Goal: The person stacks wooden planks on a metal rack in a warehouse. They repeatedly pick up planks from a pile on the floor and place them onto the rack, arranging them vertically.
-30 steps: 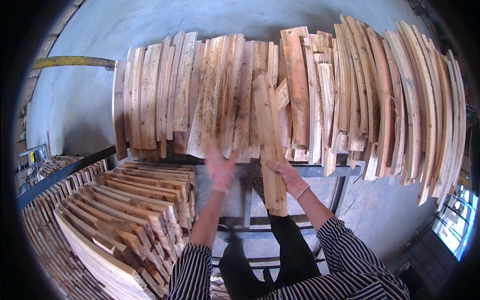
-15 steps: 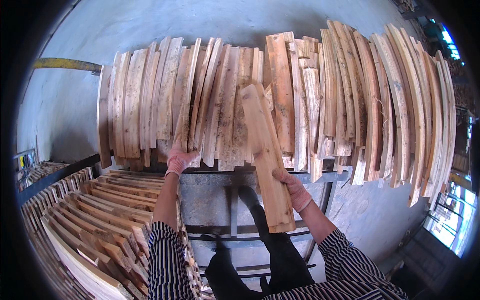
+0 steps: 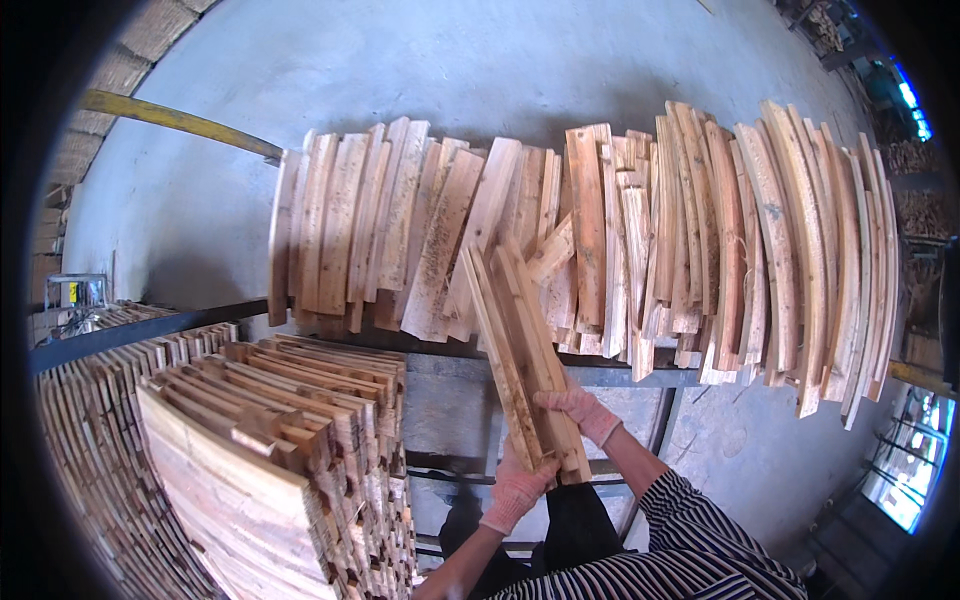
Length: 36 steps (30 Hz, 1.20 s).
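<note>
Two wooden boards are held side by side in front of me, tilted with their far ends over the row of boards. My left hand, in a pink knit glove, is closed around the near end of the left wooden board, a narrow piece with a rough face. Gloved likewise, my right hand grips the right wooden board along its lower right edge. Beyond them a long row of loose boards lies across a metal frame. One short board leans slantwise there.
A tall stack of boards stands at the lower left, with more piled boards behind it. A yellow bar juts in at the upper left. Grey concrete floor spreads behind the row. Barred window light shows at right.
My left hand has drawn a board out of the row toward me, beside the one in my right hand. The view has shifted, showing more of the left stack.
</note>
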Motion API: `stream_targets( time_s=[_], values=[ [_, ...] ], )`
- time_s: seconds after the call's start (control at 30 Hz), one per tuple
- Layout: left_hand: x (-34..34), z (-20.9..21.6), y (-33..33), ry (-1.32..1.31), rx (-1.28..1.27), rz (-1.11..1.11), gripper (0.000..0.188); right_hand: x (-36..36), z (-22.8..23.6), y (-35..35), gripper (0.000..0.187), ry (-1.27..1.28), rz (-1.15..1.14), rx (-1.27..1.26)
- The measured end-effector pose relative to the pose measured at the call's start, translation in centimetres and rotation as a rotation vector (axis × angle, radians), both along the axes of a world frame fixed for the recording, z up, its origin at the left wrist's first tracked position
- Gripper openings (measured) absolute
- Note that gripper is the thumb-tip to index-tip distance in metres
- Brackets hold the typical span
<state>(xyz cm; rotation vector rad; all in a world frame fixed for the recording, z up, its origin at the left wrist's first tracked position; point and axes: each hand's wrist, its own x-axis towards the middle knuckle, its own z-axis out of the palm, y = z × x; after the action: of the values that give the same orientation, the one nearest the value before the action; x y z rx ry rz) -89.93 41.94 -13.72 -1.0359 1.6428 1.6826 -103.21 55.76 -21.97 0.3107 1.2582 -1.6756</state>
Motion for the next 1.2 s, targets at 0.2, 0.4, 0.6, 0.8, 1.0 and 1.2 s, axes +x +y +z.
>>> stream_targets(
  time_s=[0.2,0.4,0.6,0.8,1.0,1.2],
  values=[
    [4.2,12.5,-1.7,0.059,-0.238,-0.201,0.101,5.8,11.1,-0.3,0.114,0.007,-0.057,-0.066],
    [4.3,18.6,-7.8,0.339,0.184,0.314,0.085,8.2,21.1,-2.9,0.131,0.497,0.245,-0.111],
    [2.0,25.3,-15.5,0.889,0.078,0.724,0.089,6.6,29.4,-10.4,0.124,0.652,0.476,-0.326],
    [14.0,31.5,-19.8,1.005,-0.119,1.05,0.105,12.0,39.9,-23.6,0.105,0.694,0.729,-0.365],
    [34.2,36.2,-27.1,0.736,-0.659,1.042,0.094,18.4,41.3,-32.5,0.104,0.814,0.983,-0.384],
    [54.0,40.7,-32.2,0.435,-0.893,1.112,0.107,19.9,39.8,-40.8,0.104,1.506,1.511,0.005]
  ],
)
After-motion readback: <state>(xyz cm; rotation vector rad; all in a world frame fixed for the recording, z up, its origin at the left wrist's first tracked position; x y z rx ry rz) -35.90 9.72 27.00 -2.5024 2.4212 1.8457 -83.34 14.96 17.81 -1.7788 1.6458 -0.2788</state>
